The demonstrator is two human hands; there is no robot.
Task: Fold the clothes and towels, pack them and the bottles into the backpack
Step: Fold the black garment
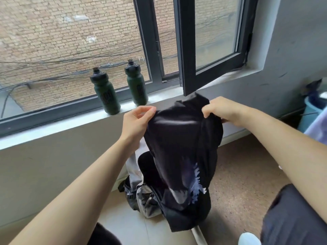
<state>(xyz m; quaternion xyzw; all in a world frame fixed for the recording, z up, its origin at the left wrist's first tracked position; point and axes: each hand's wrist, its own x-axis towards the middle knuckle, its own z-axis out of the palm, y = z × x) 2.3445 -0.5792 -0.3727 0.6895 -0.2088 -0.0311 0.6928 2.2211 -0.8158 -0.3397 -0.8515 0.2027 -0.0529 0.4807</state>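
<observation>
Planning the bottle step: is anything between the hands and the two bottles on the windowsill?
Nothing visible stands between. The left bottle and right bottle stand free on the sill beyond the left hand; the open window sash is to their right. That hand and the right hand grip the black garment.

A dark-framed window (pixel 149 50) fills the upper view, its right sash (pixel 186 50) swung inward over a pale sill (pixel 53 129). Through the glass stands a brick wall (pixel 62 23) crossed by sagging black cables (pixel 53 59). To the right rises a scuffed grey wall (pixel 292 41), with a blue bucket (pixel 307 119) near its foot at the frame's edge. Below, pale floor tiles (pixel 127 225) meet a speckled brown floor (pixel 244 174).
</observation>
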